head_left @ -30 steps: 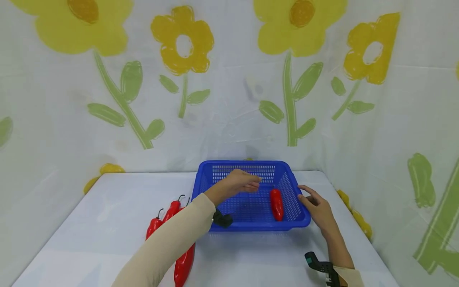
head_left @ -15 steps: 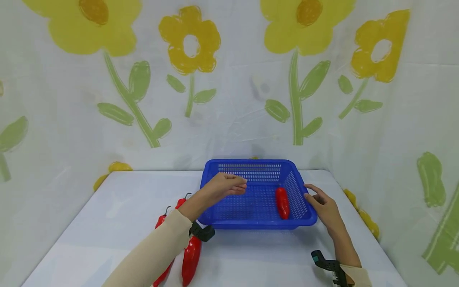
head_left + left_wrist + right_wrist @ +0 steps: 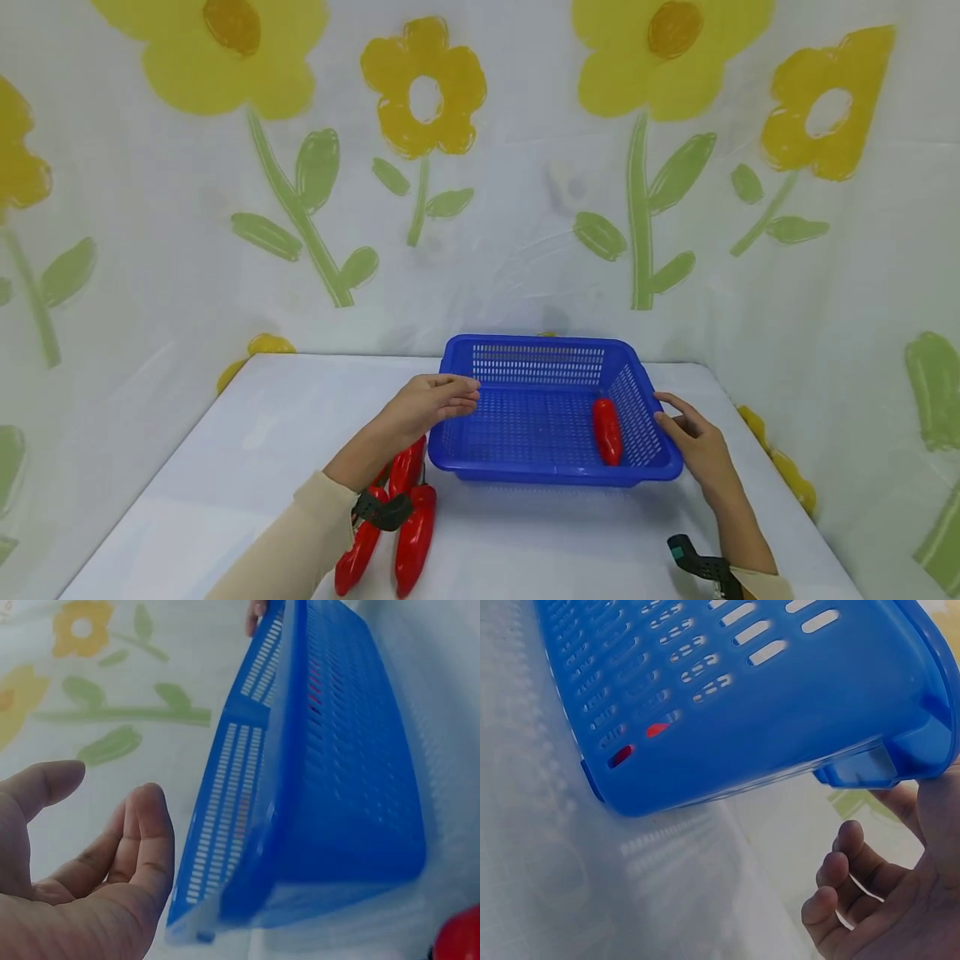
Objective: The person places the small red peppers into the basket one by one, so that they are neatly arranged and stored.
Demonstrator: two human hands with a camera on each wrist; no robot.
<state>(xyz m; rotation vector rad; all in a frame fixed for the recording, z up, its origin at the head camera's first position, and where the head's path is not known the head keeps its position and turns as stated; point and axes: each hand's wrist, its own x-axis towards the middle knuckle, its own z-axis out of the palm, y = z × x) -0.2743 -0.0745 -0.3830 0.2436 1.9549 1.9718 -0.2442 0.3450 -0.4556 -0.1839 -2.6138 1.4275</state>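
Observation:
A blue perforated plastic basket (image 3: 551,475) sits on the white table with one red chili pepper (image 3: 607,432) lying inside near its right wall. My right hand (image 3: 701,446) holds the basket's right rim between thumb and forefinger; in the right wrist view its other fingers (image 3: 821,907) are loosely bent below the rim. My left hand (image 3: 431,404) hovers at the basket's left side, holding nothing. The left wrist view shows a gap between its thumb (image 3: 56,784) and fingertips. Several red chili peppers (image 3: 415,542) lie on the table under and beside my left wrist, partly hidden by it.
A white cloth wall (image 3: 517,275) printed with yellow flowers stands right behind the basket and along both sides. Table surface (image 3: 555,550) shows in front of the basket, and more of it (image 3: 247,450) lies to the left.
My left hand has moved left from over the middle of the basket to its left rim. The right hand stays at the right rim. The whole view has shifted slightly.

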